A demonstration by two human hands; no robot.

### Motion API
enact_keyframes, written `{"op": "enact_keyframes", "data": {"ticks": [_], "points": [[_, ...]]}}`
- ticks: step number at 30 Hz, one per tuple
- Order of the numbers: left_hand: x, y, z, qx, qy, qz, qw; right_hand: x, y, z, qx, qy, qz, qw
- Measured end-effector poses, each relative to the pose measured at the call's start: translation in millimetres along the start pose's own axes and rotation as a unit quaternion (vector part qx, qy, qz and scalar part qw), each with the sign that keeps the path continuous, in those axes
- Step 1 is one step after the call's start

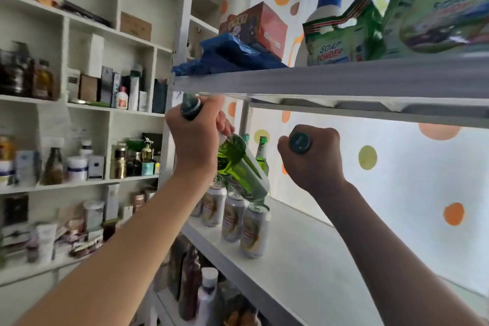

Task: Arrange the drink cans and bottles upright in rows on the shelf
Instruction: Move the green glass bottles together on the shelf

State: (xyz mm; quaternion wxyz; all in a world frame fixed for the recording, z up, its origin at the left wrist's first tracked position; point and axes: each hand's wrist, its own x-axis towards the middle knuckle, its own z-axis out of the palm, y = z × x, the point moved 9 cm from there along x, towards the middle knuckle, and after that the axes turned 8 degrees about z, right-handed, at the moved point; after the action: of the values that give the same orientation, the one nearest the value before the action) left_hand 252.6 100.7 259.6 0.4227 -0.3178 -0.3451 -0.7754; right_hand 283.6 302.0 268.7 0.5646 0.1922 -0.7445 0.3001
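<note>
My left hand (195,140) grips a green glass bottle (239,167) by the neck, its dark cap (191,110) sticking out above my fist. The bottle tilts down to the right over the white shelf (304,259). My right hand (315,164) is curled round the neck of a second bottle; only its dark cap (299,142) shows, the body is hidden behind the hand. Several white drink cans (254,231) stand upright in a row at the shelf's left end. Behind them two green bottles (262,153) stand upright by the wall.
The upper shelf board (330,78) runs just above both hands and carries soap powder bags (341,34), a detergent bottle (324,10), a box (256,26) and a blue bag (227,55). Cubby shelves with jars and boxes (105,87) fill the left. More bottles (190,283) stand below.
</note>
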Motion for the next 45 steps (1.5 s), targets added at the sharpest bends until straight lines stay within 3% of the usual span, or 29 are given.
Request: {"op": "enact_keyframes", "data": {"ticks": [8, 11, 15, 20, 24, 31, 42, 45], "points": [[44, -116, 24, -0.011, -0.071, -0.028, 0.997, 32, 86, 52, 0.007, 0.018, 0.052, 0.998], [49, -166, 47, -0.017, -0.131, -0.071, 0.989, 42, 120, 69, -0.018, 0.017, 0.088, 0.996], [45, -224, 66, 0.018, -0.182, -0.147, 0.972, 48, 169, 81, -0.027, 0.019, 0.198, 0.980], [31, -297, 77, 0.050, -0.220, -0.230, 0.947, 42, 232, 81, 0.005, 0.046, 0.358, 0.933], [13, -349, 90, 0.051, -0.286, -0.307, 0.906, 36, 256, 76, 0.035, 0.064, 0.419, 0.905], [-15, -378, 105, 0.146, -0.404, -0.299, 0.852, 19, 280, 77, 0.055, 0.088, 0.466, 0.879], [-22, -395, 101, 0.139, -0.396, -0.337, 0.843, 4, 305, 78, 0.060, 0.129, 0.481, 0.865], [-20, -394, 99, 0.130, -0.426, -0.350, 0.824, 3, 303, 85, 0.052, 0.121, 0.474, 0.870]]}}
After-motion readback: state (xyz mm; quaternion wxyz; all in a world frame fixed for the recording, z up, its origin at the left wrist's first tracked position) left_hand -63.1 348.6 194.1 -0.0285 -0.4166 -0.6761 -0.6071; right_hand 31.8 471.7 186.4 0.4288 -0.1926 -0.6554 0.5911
